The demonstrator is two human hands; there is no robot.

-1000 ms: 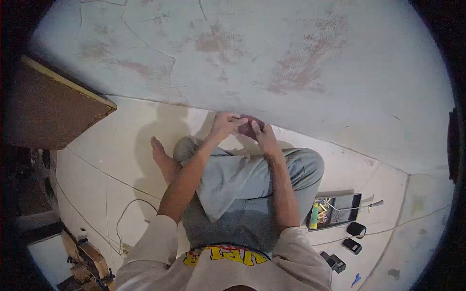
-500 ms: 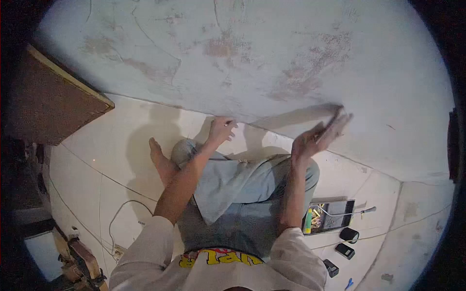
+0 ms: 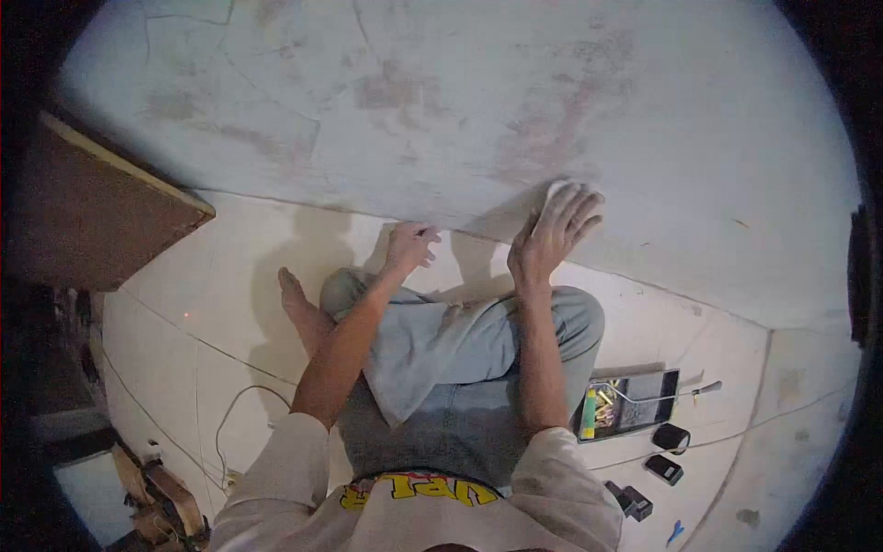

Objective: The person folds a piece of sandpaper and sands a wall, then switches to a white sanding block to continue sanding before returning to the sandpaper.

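Note:
My right hand lies against the low part of the worn, pale wall, fingers stretched over a thin pale sheet. Only the sheet's upper edge shows past the fingertips; the palm hides the rest. Near the foot of the wall, above my knee, my left hand hangs with loosely bent fingers apart and nothing visible in them. Reddish-brown worn patches mark the wall above both hands. My crossed legs are on the tiled floor between my arms.
A dark tray with small yellow pieces and a metal rod tool is by my right knee. Black blocks and a cable lie nearby. A brown board juts in at left; wooden pieces are lower left.
My right hand has come left and turned from edge-on to flat against the wall, with the pale sheet beneath it. My left hand stays almost in place. The view has shifted slightly.

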